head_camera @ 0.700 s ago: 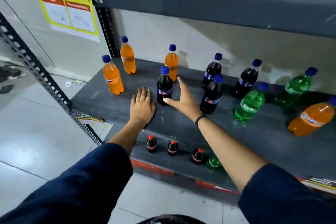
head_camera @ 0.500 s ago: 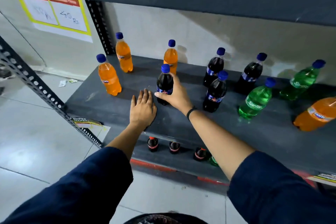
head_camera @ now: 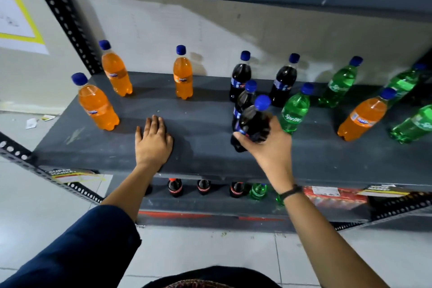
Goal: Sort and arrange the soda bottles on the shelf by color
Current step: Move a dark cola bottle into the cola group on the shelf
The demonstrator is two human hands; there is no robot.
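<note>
Grey shelf (head_camera: pixel 210 161) carries orange, cola and green bottles. Right hand (head_camera: pixel 272 145) clasps a tilted cola bottle (head_camera: pixel 253 121), neck leaning up-right, just before the cola group (head_camera: pixel 240 75). Left hand (head_camera: pixel 153 140) rests flat, empty.

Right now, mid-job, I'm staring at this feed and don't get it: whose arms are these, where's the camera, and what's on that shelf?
There is no machine here: these are a person's two bare arms, seen from a wide-angle camera worn on the head, looking forward and down. The left hand lies flat on the grey shelf, holding nothing. The right hand has its grip closed around a dark cola bottle, tilted, beside another dark one. Two more dark bottles stand at the back. Three orange bottles stand on the left, and one orange bottle stands among the green bottles on the right. Smaller bottles show on the shelf below.
</note>
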